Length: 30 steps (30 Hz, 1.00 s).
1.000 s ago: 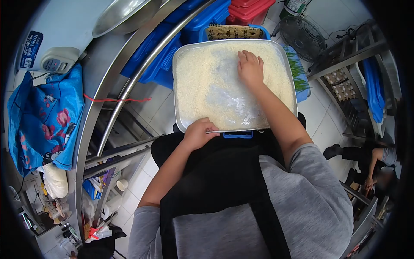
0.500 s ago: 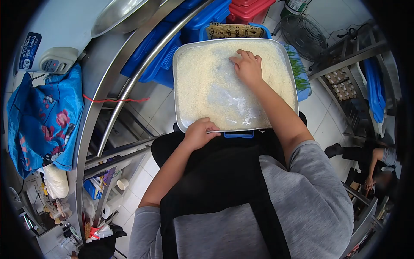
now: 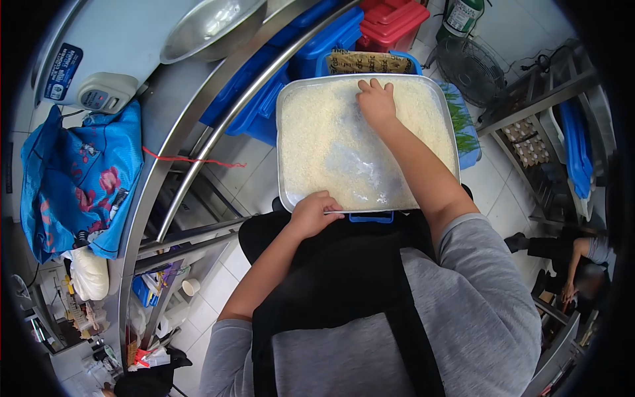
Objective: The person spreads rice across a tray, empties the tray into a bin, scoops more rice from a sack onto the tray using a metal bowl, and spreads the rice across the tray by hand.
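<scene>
A wide metal tray (image 3: 368, 173) rests over my lap, spread with a layer of pale, rice-like grains (image 3: 312, 126). Bare metal shows through around its middle. My left hand (image 3: 313, 216) grips the tray's near rim toward the left corner, thumb along the edge. Toward the far side, my right hand (image 3: 377, 107) is down at the grains, its fingers bent and slightly apart. No distinct item shows in that hand, though its palm side is hidden.
Blue bins (image 3: 324, 40) and a red lidded box (image 3: 391, 25) stand beyond the tray. A black fan (image 3: 471, 71) is at the far right. On the left, a steel counter (image 3: 175, 99) holds a blue bag (image 3: 83, 178) and metal bowl (image 3: 211, 30). Another person (image 3: 569, 264) sits at the right.
My right hand has moved slightly toward the far rim, over the grains. My left hand keeps its hold on the tray. The whole view has shifted a little.
</scene>
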### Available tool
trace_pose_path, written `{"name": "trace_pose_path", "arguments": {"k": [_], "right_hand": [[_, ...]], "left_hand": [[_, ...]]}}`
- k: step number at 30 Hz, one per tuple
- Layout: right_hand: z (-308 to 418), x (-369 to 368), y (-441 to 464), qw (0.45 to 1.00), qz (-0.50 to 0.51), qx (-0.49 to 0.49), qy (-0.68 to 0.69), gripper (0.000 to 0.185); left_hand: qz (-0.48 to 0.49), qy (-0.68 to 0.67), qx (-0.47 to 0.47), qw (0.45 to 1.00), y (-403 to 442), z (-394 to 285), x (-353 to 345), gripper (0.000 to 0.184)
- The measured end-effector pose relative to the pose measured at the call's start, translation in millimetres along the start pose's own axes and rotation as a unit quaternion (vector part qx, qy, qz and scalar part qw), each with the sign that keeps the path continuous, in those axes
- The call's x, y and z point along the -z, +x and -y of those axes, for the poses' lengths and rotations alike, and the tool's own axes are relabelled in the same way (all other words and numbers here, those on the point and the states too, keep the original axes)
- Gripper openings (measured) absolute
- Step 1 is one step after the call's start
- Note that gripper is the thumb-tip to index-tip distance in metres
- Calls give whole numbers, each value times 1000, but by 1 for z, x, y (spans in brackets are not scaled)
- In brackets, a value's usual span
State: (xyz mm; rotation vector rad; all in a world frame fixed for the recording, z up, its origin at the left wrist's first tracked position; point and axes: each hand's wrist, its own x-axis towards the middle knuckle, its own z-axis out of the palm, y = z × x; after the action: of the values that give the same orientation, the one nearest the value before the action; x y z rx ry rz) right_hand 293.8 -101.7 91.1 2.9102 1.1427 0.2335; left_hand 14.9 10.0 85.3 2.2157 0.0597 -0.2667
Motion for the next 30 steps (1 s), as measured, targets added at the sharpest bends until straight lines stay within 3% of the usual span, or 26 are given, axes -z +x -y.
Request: {"name": "trace_pose_path", "arguments": {"k": [6, 8, 10, 12, 14, 15, 18, 19, 21, 23, 24, 25, 26, 27, 30], "right_hand": [[-3, -10, 12, 997, 2, -58, 48, 13], [6, 15, 35, 932, -229, -139, 245, 11], [22, 70, 76, 846, -389, -110, 348, 12], [30, 120, 110, 790, -449, -68, 412, 12], [34, 152, 127, 805, -460, -59, 370, 16], [33, 157, 131, 846, -397, -64, 349, 19], [37, 151, 128, 844, -331, -108, 409, 23], [37, 140, 125, 816, -344, -108, 452, 38], [40, 109, 105, 760, -392, -106, 507, 47], [60, 51, 72, 781, -360, -143, 490, 48], [81, 33, 39, 840, -253, -150, 456, 44], [100, 22, 9, 921, -68, -108, 368, 49], [112, 7, -16, 951, -2, 0, 310, 60], [121, -3, -37, 968, 47, 78, 233, 66], [117, -26, -58, 974, 43, 87, 207, 62]], "left_hand": [[-4, 21, -23, 1000, -1, 0, 1, 16], [-2, 4, -6, 1000, -1, 0, 1, 16], [-2, 4, -11, 1000, 0, -2, 2, 16], [5, -1, 4, 1000, 0, -3, 2, 15], [2, 10, -2, 1000, -1, -4, 2, 16], [-2, 17, -8, 1000, -1, -4, 2, 16], [-6, 17, -9, 1000, -1, -4, 1, 16], [-7, 16, -10, 1000, 0, -4, 1, 16], [-2, 6, -1, 1000, -1, -4, 2, 15], [-5, 14, -6, 1000, -1, -3, 3, 15], [-4, 23, -12, 1000, -1, -3, 2, 16], [2, 23, -12, 1000, -1, -5, 3, 16], [4, 25, -9, 1000, -1, -8, 5, 16], [5, 28, -5, 1000, 0, -9, 5, 16], [0, 14, -3, 1000, -1, -5, 3, 16]]}}
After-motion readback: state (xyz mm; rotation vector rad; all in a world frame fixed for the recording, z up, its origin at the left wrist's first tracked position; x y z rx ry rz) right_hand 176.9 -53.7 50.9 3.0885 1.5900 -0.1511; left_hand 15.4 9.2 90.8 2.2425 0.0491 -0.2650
